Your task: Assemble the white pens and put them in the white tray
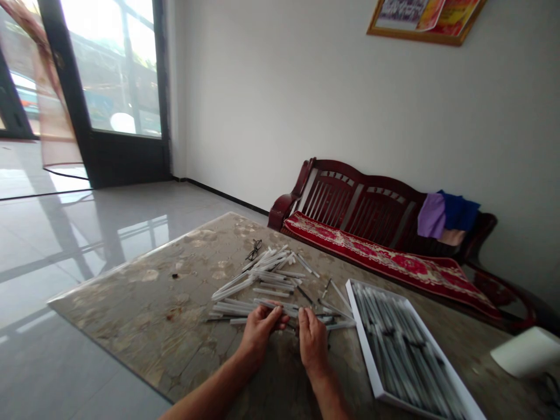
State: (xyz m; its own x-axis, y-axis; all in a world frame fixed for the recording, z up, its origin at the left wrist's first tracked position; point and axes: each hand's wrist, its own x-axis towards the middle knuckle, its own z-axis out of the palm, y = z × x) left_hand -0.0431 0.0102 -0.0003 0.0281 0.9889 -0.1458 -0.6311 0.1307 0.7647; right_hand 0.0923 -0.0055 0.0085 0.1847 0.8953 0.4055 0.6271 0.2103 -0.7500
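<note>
Left hand (260,335) and right hand (312,344) worked low over the near part of the desk (131,315), side by side and close together. The left fingers (273,312) were curled around a thin white tube (277,306), apparently gripping it. The right fingers (308,321) were bent and drawn together at the edge of the heap, but whether they held anything could not be told. A loose heap of white tubes (258,286) lay crossed in all directions just beyond the hands, some with dark ends. To the right sat a white-rimmed tray (363,350), packed with similar tubes lying lengthwise. Far along the desk, a pair of dark glasses (254,249) lay touching the heap's far edge. Beyond stood a dark wooden bench (332,198) with a red patterned cushion (394,262). Risks, as judged: the tray sat near the desk's right part, so a careless elbow could knock it and spill the rows. Tubes in the crossed heap could roll off, and a hurried reach could bend the glasses.
</note>
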